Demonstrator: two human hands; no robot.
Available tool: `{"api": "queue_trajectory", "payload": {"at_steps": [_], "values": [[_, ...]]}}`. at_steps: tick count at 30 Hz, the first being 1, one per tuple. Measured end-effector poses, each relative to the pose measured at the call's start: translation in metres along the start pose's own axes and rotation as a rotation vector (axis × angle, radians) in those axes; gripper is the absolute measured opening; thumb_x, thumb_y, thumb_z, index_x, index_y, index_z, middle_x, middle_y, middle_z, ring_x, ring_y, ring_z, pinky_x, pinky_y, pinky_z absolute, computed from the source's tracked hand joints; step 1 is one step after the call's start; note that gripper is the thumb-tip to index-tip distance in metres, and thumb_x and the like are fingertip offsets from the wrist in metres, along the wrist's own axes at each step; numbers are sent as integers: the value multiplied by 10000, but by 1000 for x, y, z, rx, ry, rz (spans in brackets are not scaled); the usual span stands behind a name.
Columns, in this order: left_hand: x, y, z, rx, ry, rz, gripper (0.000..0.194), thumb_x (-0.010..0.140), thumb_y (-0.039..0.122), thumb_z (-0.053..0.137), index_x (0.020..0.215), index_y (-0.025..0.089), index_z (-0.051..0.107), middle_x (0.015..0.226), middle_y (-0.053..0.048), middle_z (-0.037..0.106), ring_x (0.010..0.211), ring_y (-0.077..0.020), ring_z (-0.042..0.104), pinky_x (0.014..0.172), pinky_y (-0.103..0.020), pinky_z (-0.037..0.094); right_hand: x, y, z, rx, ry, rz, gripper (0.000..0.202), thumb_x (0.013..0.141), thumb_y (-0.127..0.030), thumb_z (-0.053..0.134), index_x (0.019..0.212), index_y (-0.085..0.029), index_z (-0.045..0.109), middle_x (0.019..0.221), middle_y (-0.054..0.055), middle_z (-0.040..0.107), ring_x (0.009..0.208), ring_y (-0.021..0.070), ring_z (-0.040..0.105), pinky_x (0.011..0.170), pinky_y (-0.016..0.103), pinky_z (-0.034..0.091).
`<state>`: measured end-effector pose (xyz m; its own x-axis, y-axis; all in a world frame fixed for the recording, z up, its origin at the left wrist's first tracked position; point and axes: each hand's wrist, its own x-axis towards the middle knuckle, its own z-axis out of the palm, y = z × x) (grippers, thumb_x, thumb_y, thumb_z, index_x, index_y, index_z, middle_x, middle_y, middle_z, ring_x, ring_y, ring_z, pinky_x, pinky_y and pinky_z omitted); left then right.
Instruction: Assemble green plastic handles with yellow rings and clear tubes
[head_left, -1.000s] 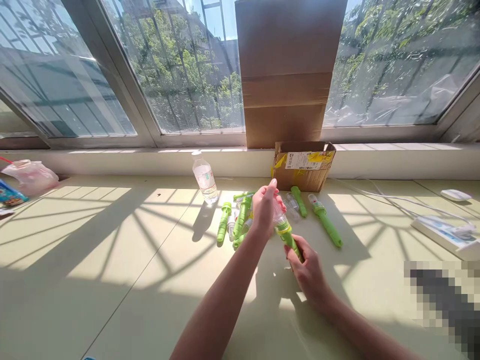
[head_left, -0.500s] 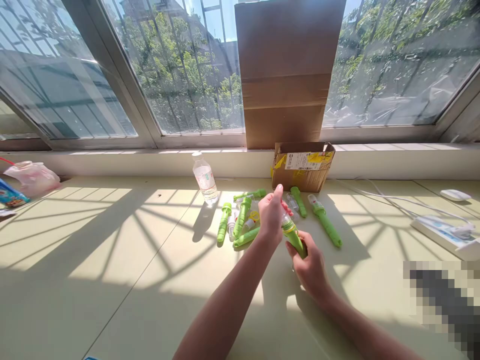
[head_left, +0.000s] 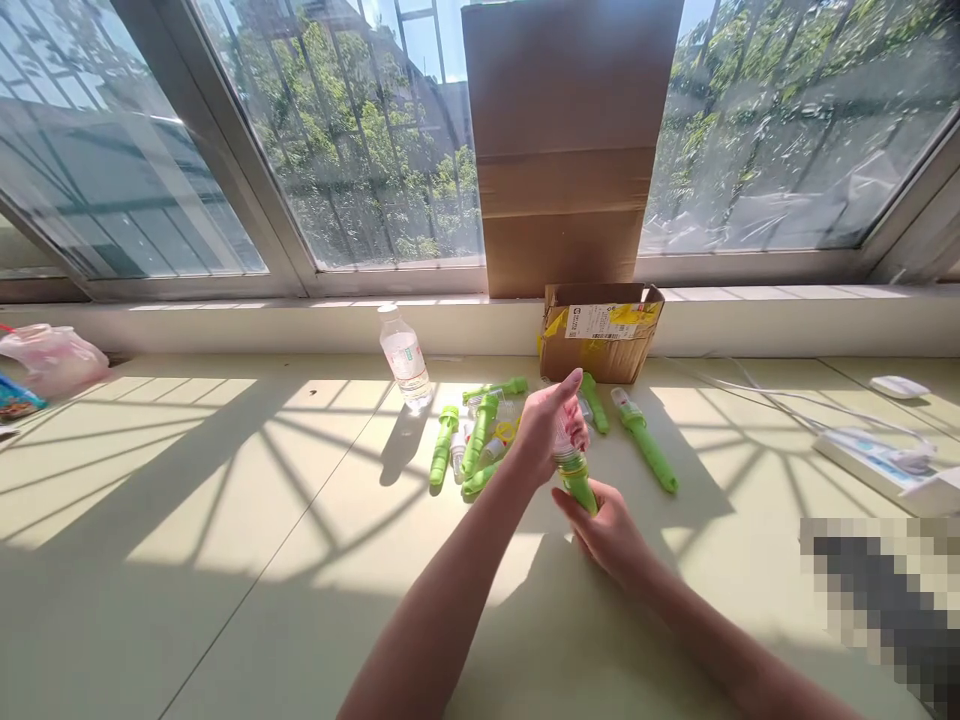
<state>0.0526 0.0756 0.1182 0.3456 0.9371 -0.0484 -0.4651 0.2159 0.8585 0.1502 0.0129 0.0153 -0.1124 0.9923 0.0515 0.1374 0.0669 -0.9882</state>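
Note:
Between my hands is a green plastic tube (head_left: 577,482) with a clear top, tilted, its yellow ring near the join. My left hand (head_left: 546,430) is wrapped round the clear upper end, thumb pointing up. Lower down, my right hand (head_left: 609,528) grips the green part between thumb and fingers. Just left of my hands lies a cluster of similar green tubes (head_left: 444,447), with small clear plastic pieces (head_left: 458,460) and a yellow ring (head_left: 505,432) among them. Another green tube with a clear tip (head_left: 651,450) lies to the right, apart from the cluster.
An open cardboard box (head_left: 600,345) stands by the sill, with a tall cardboard sheet (head_left: 562,150) behind it. A water bottle (head_left: 406,360) stands left of the tubes. At right are a power strip (head_left: 862,465), cables and a white mouse-like object (head_left: 898,387). A pink bag (head_left: 56,360) sits far left.
The held tube has turned more upright, and my right hand has shifted slightly left and down. My left hand stays round the clear end. The whole view has slid slightly left.

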Motion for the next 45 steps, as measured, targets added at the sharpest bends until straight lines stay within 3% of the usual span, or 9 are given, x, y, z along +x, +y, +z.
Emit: {"api": "queue_trajectory", "payload": {"at_steps": [5, 11, 17, 23, 28, 35, 38, 42, 45], "values": [[4, -3, -12, -17, -73, -5, 497, 744, 618, 622, 578, 193, 425, 463, 64, 324, 385, -66, 366, 425, -219, 362, -2, -6, 0, 114, -156, 167, 415, 805, -551, 556, 638, -240, 337, 461, -92, 293, 378, 73, 236, 358, 228, 216], [6, -8, -2, 31, 215, 253, 492, 721, 585, 672, 595, 190, 407, 482, 52, 431, 410, -73, 432, 447, -213, 358, 1, 3, 3, -207, 195, -97, 325, 831, -445, 521, 650, -237, 348, 561, -46, 359, 505, 114, 316, 467, 245, 279], [-4, -1, 13, 102, 270, 274, 510, 730, 594, 656, 555, 184, 409, 476, 47, 438, 416, -70, 439, 486, -221, 386, -2, 4, -6, -564, 390, -137, 279, 855, -423, 482, 672, -254, 357, 548, -50, 313, 504, 131, 237, 497, 255, 262], [-1, -1, 9, 44, 292, 254, 563, 698, 610, 680, 545, 202, 324, 414, 84, 320, 337, -51, 330, 388, -206, 296, 0, 7, -2, -380, 193, -99, 252, 845, -408, 503, 693, -238, 395, 579, -38, 372, 542, 130, 296, 508, 249, 275], [1, 4, -2, 2, 190, 182, 571, 659, 594, 727, 561, 205, 322, 402, 99, 282, 328, -46, 292, 366, -195, 288, 4, 1, 0, -170, 36, -41, 293, 800, -337, 555, 645, -222, 335, 583, -55, 324, 547, 100, 278, 505, 237, 259], [7, 4, -19, -121, -35, 55, 477, 699, 568, 705, 647, 203, 403, 410, 113, 266, 330, -42, 246, 359, -177, 277, 3, -10, -16, 89, -333, 347, 341, 759, -496, 600, 696, -231, 395, 481, -95, 332, 418, 76, 255, 409, 218, 226], [9, 0, -18, -128, 66, 112, 458, 697, 548, 711, 658, 198, 419, 430, 103, 315, 344, -47, 304, 379, -184, 309, 5, -8, -17, 24, -240, 224, 350, 766, -468, 599, 653, -226, 373, 506, -79, 338, 450, 82, 277, 430, 226, 245], [10, -9, -10, -40, 208, 205, 451, 704, 542, 704, 633, 183, 440, 484, 62, 428, 405, -67, 428, 433, -200, 352, 10, 3, -11, -156, 29, -79, 316, 812, -416, 562, 655, -218, 371, 607, -39, 389, 563, 113, 327, 516, 249, 296], [7, -14, -1, 26, 247, 229, 477, 715, 558, 688, 580, 178, 433, 485, 36, 466, 425, -77, 457, 462, -213, 367, 11, 9, -10, -302, 195, -116, 249, 828, -404, 553, 706, -213, 448, 630, -19, 427, 594, 135, 349, 536, 259, 309]]}}
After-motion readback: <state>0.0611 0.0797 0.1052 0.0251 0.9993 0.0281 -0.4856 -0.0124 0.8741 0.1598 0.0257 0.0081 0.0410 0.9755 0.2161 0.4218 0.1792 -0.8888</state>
